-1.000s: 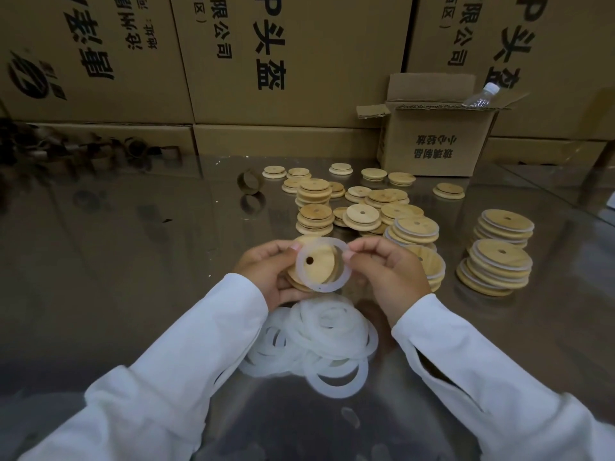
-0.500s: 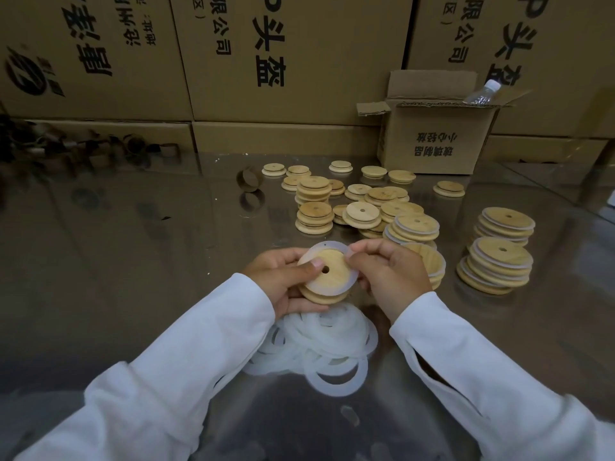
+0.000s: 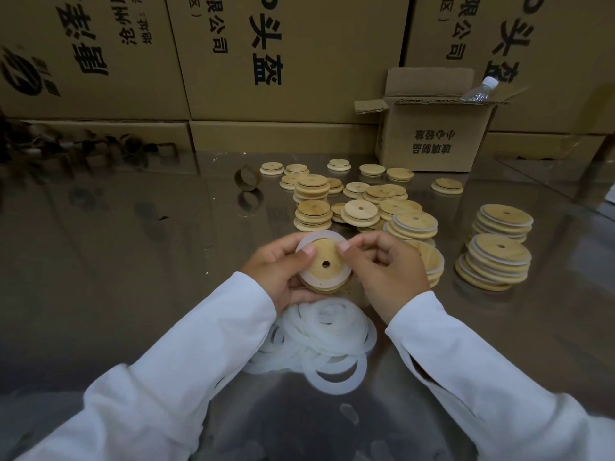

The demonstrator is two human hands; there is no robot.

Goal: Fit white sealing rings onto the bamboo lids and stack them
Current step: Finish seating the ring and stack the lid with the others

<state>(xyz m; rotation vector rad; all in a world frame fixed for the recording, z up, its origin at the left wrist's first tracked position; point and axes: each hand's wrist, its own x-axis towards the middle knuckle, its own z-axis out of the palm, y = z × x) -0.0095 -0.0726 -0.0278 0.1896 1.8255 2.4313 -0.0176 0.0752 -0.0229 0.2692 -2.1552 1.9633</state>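
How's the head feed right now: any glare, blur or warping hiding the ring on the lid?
Head view: the held lid and its white ring are sharp and evenly lit; the glossy table mirrors the cartons without hard glare; wide-angle bowing bends the frame edges; the far-left clutter is dark and murky.

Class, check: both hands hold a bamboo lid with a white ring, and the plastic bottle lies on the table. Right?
No: the head view shows the bottle sticking out of the open box. Left hand and right hand do hold the lid and ring.
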